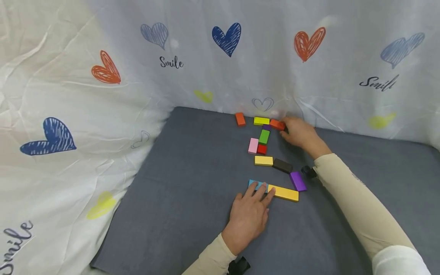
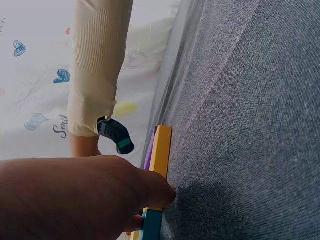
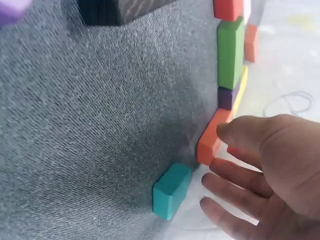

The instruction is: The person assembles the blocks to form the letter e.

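My left hand [image 1: 250,215] lies with fingers extended across the blue block [image 1: 258,185] and the end of the long yellow block [image 1: 283,193], its fingertips touching them. In the left wrist view, the thumb crosses in front of the yellow block [image 2: 161,150]. At the far edge, my right hand [image 1: 302,133] pinches the right end of an orange block [image 1: 277,124]. In the right wrist view, the thumb is on that orange block [image 3: 214,137], while the other fingers are loosely bent. A teal block [image 3: 172,191] lies apart, close to these fingers.
A winding line of blocks includes purple [image 1: 297,181], black [image 1: 282,165], pale yellow [image 1: 263,160], red [image 1: 261,149], pink [image 1: 253,146], green [image 1: 264,136] and bright yellow [image 1: 261,121]. Another orange block [image 1: 240,119] lies farther left. A heart-printed curtain [image 1: 192,84] borders the grey table [image 1: 172,198].
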`<act>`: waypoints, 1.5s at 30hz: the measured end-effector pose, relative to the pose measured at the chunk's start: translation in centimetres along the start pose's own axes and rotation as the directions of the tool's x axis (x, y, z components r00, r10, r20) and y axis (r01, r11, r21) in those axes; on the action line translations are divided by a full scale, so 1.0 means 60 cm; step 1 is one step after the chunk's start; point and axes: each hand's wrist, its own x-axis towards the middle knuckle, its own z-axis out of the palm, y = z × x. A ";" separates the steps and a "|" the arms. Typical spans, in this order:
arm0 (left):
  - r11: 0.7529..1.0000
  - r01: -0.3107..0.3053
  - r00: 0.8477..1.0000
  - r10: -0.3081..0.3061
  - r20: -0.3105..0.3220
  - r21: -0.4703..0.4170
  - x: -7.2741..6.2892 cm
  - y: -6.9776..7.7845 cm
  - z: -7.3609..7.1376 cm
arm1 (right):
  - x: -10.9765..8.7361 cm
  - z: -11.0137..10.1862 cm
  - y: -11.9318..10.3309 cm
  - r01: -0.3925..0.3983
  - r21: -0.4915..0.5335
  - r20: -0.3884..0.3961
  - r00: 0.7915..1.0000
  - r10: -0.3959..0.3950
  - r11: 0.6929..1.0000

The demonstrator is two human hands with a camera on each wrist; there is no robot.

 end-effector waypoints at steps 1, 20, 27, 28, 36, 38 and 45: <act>1.000 -0.002 1.000 0.002 0.000 0.000 0.000 0.000 0.000 | 0.001 0.001 0.000 -0.009 -0.004 -0.001 1.000 0.009 1.000; 1.000 -0.007 1.000 0.007 -0.002 -0.004 -0.004 0.004 0.003 | 0.006 0.002 0.026 -0.005 -0.066 -0.065 0.998 0.001 0.998; 1.000 -0.014 0.999 0.014 -0.034 0.008 -0.004 0.000 0.005 | -0.014 -0.015 -0.004 0.130 -0.066 -0.067 0.989 -0.134 0.989; 1.000 -0.015 0.999 0.015 -0.037 0.007 -0.003 0.000 0.005 | -0.017 -0.016 -0.011 0.165 -0.063 -0.078 0.982 -0.170 0.984; 1.000 -0.015 0.999 0.015 -0.033 0.000 -0.002 -0.002 0.002 | -0.042 -0.009 -0.069 0.397 -0.042 -0.135 0.907 -0.399 0.917; 1.000 -0.015 1.000 0.015 -0.027 0.003 -0.002 -0.002 0.001 | -0.049 -0.006 -0.081 0.425 -0.031 -0.131 0.895 -0.425 0.905; 1.000 -0.006 1.000 0.006 0.020 -0.012 0.000 -0.002 0.000 | -0.059 0.006 -0.110 0.512 0.004 -0.070 0.857 -0.510 0.859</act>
